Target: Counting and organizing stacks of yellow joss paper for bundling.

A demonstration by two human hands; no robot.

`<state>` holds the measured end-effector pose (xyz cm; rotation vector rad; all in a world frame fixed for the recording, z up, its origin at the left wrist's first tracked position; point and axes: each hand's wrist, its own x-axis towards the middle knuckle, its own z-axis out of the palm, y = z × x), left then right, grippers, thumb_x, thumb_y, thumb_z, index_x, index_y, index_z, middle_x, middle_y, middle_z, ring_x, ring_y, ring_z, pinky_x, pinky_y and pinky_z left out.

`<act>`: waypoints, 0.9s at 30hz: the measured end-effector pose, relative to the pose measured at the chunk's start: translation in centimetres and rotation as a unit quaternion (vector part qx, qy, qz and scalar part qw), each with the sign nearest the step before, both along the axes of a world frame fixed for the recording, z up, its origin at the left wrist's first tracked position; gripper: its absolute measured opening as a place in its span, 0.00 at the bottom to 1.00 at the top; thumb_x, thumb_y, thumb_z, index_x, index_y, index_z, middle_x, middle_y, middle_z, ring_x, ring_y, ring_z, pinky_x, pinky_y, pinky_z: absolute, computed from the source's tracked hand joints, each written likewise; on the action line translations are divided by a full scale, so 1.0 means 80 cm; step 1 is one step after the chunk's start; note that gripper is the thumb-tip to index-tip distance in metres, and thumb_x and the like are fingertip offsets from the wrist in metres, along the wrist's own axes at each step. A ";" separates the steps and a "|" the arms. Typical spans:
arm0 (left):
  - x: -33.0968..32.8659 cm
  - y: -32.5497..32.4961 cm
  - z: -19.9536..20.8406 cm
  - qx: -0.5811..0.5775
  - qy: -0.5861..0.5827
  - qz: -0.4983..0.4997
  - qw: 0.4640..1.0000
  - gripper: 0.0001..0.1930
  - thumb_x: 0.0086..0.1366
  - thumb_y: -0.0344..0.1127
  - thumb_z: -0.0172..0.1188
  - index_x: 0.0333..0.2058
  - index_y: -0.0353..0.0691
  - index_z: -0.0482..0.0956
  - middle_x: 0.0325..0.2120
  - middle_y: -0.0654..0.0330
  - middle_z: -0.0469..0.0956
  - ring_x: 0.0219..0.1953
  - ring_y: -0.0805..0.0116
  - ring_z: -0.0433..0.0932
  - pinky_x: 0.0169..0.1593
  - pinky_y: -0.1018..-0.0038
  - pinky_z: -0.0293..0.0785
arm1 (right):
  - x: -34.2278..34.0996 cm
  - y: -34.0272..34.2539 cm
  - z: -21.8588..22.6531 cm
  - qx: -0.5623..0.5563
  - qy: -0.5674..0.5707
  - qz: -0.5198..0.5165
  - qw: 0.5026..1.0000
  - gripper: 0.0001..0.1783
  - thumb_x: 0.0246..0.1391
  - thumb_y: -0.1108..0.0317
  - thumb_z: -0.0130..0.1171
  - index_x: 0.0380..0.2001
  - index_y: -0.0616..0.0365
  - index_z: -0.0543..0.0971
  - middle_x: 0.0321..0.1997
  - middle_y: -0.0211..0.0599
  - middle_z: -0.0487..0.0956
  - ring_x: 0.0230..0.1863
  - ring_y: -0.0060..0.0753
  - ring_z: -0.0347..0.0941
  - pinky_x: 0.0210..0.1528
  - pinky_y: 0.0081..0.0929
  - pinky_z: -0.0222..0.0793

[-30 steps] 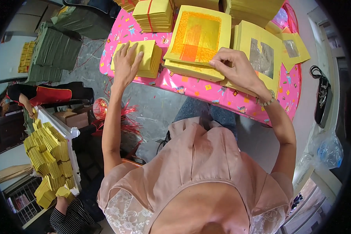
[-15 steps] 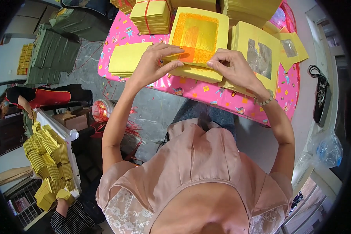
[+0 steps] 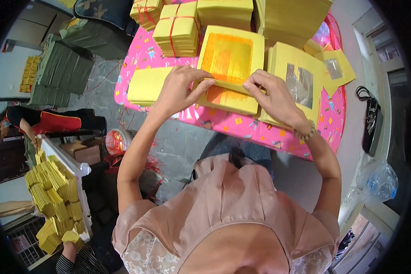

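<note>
While both hands are up over the table, they're working the near edge of one yellow sheet (image 3: 230,55), the one with the orange border and shiny gold panel. It sits at the middle of the pink patterned tablecloth (image 3: 235,122), over a yellow pile (image 3: 214,104), with its near edge raised enough that a second orange patch shows on the piece underneath. The left hand (image 3: 174,92) is mostly closed into a pinch, thumb and index finger on the sheet's near left corner, other fingers loosely bent. The right hand (image 3: 278,98) does the same toward the near right corner: thumb and index tips together on the edge, remaining fingers curled in toward the palm. Can't tell if the sheet's far end touches the pile. Just left of the left hand, and partly behind it, lies a low stack of plain yellow pieces (image 3: 146,84). Right beside the right hand there's a stack with a silvery panel on top (image 3: 300,84), and a loose yellow piece (image 3: 345,68) lies askew past that. Farther back, a bundle tied with red string (image 3: 173,34) stands behind the sheet, a bit to the left.
</note>
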<state>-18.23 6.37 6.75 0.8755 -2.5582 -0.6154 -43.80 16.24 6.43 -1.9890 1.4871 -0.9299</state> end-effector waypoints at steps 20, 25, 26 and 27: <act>-0.082 -0.040 -0.040 -0.160 -0.073 -0.055 0.983 0.39 0.67 0.63 0.50 0.71 0.51 0.55 0.69 0.40 0.53 0.70 0.38 0.51 0.71 0.47 0.46 | -0.066 -0.169 -0.018 -0.055 0.168 -0.124 0.976 0.16 0.65 0.62 0.50 0.38 0.64 0.81 0.39 0.52 0.80 0.44 0.57 0.76 0.49 0.48 0.71; -0.088 -0.043 -0.040 -0.162 -0.087 -0.053 0.982 0.39 0.68 0.64 0.48 0.70 0.50 0.56 0.68 0.40 0.54 0.70 0.38 0.52 0.71 0.47 0.47 | -0.058 -0.186 -0.031 -0.008 0.158 -0.085 0.984 0.18 0.65 0.63 0.51 0.51 0.64 0.78 0.51 0.52 0.80 0.52 0.56 0.75 0.55 0.45 0.70; -0.088 -0.043 -0.040 -0.164 -0.087 -0.053 0.981 0.39 0.68 0.64 0.48 0.70 0.50 0.56 0.68 0.40 0.54 0.70 0.38 0.52 0.71 0.47 0.47 | -0.056 -0.189 -0.033 0.000 0.159 -0.071 0.985 0.19 0.65 0.63 0.51 0.52 0.64 0.77 0.52 0.52 0.79 0.54 0.55 0.74 0.56 0.45 0.69; -0.089 -0.043 -0.041 -0.160 -0.089 -0.052 0.982 0.39 0.68 0.64 0.48 0.70 0.50 0.56 0.68 0.40 0.55 0.69 0.38 0.52 0.71 0.47 0.47 | -0.057 -0.192 -0.035 0.030 0.152 -0.060 0.986 0.19 0.66 0.63 0.51 0.52 0.63 0.77 0.52 0.50 0.79 0.55 0.54 0.74 0.57 0.45 0.68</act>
